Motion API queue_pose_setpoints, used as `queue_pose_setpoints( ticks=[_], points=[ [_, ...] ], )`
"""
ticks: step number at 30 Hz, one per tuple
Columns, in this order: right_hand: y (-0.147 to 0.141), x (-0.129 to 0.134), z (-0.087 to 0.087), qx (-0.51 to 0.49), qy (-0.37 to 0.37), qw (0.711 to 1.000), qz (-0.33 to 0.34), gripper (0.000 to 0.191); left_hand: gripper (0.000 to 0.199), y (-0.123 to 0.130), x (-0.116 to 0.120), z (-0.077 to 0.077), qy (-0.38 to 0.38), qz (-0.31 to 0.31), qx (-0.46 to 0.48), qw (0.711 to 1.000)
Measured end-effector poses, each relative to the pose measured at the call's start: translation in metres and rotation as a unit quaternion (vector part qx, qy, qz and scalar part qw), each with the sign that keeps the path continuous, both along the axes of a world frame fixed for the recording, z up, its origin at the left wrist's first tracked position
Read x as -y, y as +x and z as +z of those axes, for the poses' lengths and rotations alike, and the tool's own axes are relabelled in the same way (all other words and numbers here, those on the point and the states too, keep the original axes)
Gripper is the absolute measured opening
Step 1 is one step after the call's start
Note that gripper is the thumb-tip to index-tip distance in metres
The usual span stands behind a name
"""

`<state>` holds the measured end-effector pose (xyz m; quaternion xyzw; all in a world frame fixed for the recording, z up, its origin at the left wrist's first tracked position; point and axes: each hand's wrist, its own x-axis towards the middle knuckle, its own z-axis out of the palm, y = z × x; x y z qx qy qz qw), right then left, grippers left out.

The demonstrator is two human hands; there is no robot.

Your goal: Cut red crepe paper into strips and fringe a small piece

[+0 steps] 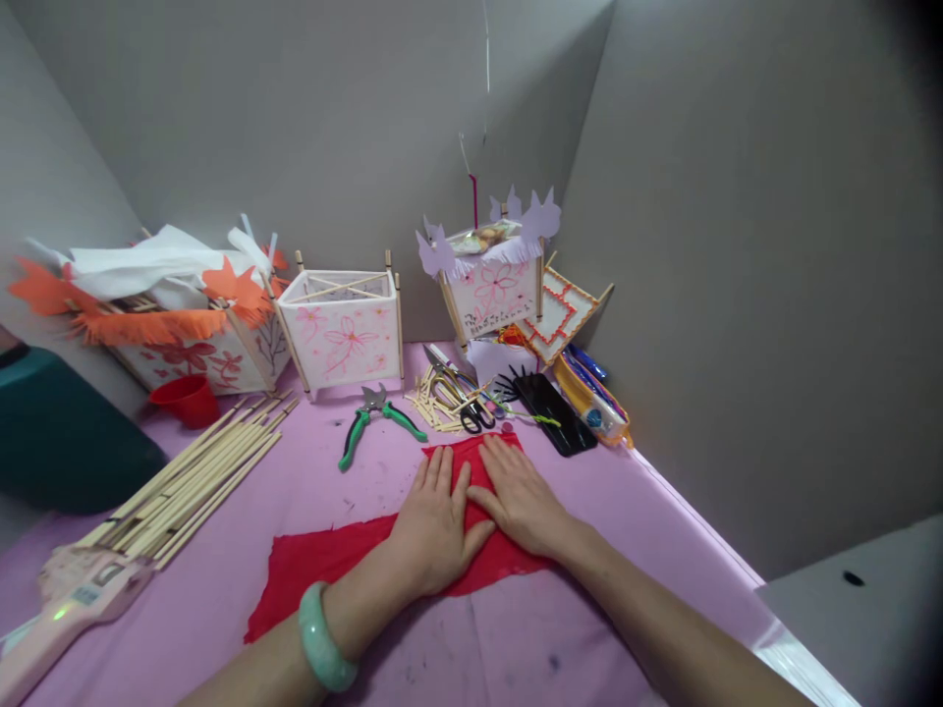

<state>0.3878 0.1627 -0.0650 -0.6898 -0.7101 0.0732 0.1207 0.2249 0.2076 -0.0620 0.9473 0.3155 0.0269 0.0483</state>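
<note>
Item: crumpled red fabric sheet (pixel 331 565) on your pink counter (pixel 560 638), long axis running near-left to far-right. Your left hand (pixel 434 530) and right hand (pixel 520 496) press flat on its far-right end, each grip spread wide, holding nothing.

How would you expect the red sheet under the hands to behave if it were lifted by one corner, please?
The red sheet would probably droop limply: it lies thin and flat on the pink table cover, with ragged, wavy edges. It seems light, perhaps easy to tear. Both the left hand and right hand press it flat, so it may shift or crease easily.
</note>
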Motion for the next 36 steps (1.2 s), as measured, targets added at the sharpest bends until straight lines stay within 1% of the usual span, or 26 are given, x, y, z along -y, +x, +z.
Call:
queue_pose_setpoints(
  ticks=[2, 3, 4, 6, 8, 9, 11, 14, 16, 17, 19, 21, 23, 25, 26, 28, 30, 32, 34, 35, 36],
  points=[
    [0.007, 0.001, -0.002, 0.026, 0.002, 0.998, -0.050, 0.072, 0.082, 0.000, 0.000, -0.002, 0.004, 0.012, 0.010, 1.000],
    [0.006, 0.004, -0.002, 0.031, 0.006, 0.998, -0.060, 0.072, 0.082, 0.000, 0.000, -0.004, 0.006, 0.018, 0.012, 1.000],
    [0.003, 0.009, -0.002, 0.030, 0.012, 0.998, -0.056, 0.072, 0.082, 0.000, -0.001, -0.005, 0.006, 0.021, 0.009, 1.000],
    [-0.007, 0.021, -0.003, 0.020, 0.020, 0.999, -0.017, 0.073, 0.080, 0.000, -0.002, -0.006, 0.004, 0.020, -0.008, 1.000],
    [-0.017, 0.036, -0.004, 0.002, 0.009, 1.000, 0.023, 0.075, 0.078, 0.001, -0.002, -0.007, 0.002, 0.021, -0.018, 1.000],
    [-0.019, 0.043, -0.005, -0.003, -0.005, 1.000, 0.027, 0.077, 0.079, 0.001, -0.002, -0.007, 0.002, 0.023, -0.014, 1.000],
    [-0.014, 0.057, -0.006, 0.003, -0.033, 0.999, 0.006, 0.081, 0.081, 0.001, -0.002, -0.008, 0.006, 0.028, 0.001, 1.000],
    [0.007, 0.076, -0.007, 0.029, -0.059, 0.997, -0.048, 0.082, 0.083, 0.001, -0.001, -0.008, 0.014, 0.028, 0.015, 0.999],
    [0.018, 0.084, -0.004, 0.042, -0.069, 0.993, -0.091, 0.082, 0.083, 0.000, -0.001, -0.008, 0.015, 0.029, 0.011, 0.999],
    [0.019, 0.086, -0.002, 0.046, -0.069, 0.991, -0.109, 0.082, 0.083, 0.000, 0.000, -0.007, 0.015, 0.029, 0.007, 0.999],
    [0.009, 0.087, 0.004, 0.042, -0.059, 0.991, -0.113, 0.080, 0.084, 0.000, -0.001, -0.007, 0.014, 0.028, 0.000, 1.000],
    [-0.013, 0.084, 0.010, 0.020, -0.048, 0.997, -0.061, 0.080, 0.082, 0.000, -0.001, -0.007, 0.018, 0.024, -0.004, 1.000],
    [-0.038, 0.081, 0.012, -0.009, -0.062, 0.998, -0.002, 0.085, 0.078, 0.000, -0.002, -0.009, 0.025, 0.017, -0.007, 1.000],
    [-0.053, 0.082, 0.011, -0.015, -0.081, 0.997, 0.003, 0.090, 0.077, -0.001, -0.002, -0.009, 0.027, 0.016, -0.008, 0.999],
    [-0.055, 0.084, 0.009, -0.011, -0.088, 0.996, -0.007, 0.090, 0.078, -0.001, -0.002, -0.009, 0.026, 0.017, -0.008, 0.999],
    [-0.048, 0.095, 0.003, 0.006, -0.096, 0.995, -0.033, 0.088, 0.081, -0.001, -0.001, -0.009, 0.023, 0.021, -0.004, 1.000],
    [-0.031, 0.108, -0.003, 0.030, -0.093, 0.993, -0.060, 0.087, 0.084, 0.000, -0.001, -0.009, 0.020, 0.024, 0.002, 1.000],
    [-0.013, 0.118, -0.007, 0.056, -0.080, 0.990, -0.100, 0.087, 0.085, 0.000, 0.000, -0.009, 0.017, 0.026, 0.008, 0.999],
    [-0.003, 0.122, -0.006, 0.078, -0.066, 0.984, -0.147, 0.087, 0.085, 0.000, 0.000, -0.009, 0.014, 0.027, 0.011, 0.999],
    [-0.003, 0.121, -0.004, 0.083, -0.056, 0.982, -0.161, 0.086, 0.085, 0.001, 0.000, -0.009, 0.013, 0.028, 0.012, 0.999],
    [-0.006, 0.117, 0.000, 0.082, -0.047, 0.982, -0.162, 0.086, 0.084, 0.001, 0.000, -0.009, 0.012, 0.028, 0.011, 0.999]
  ],
)
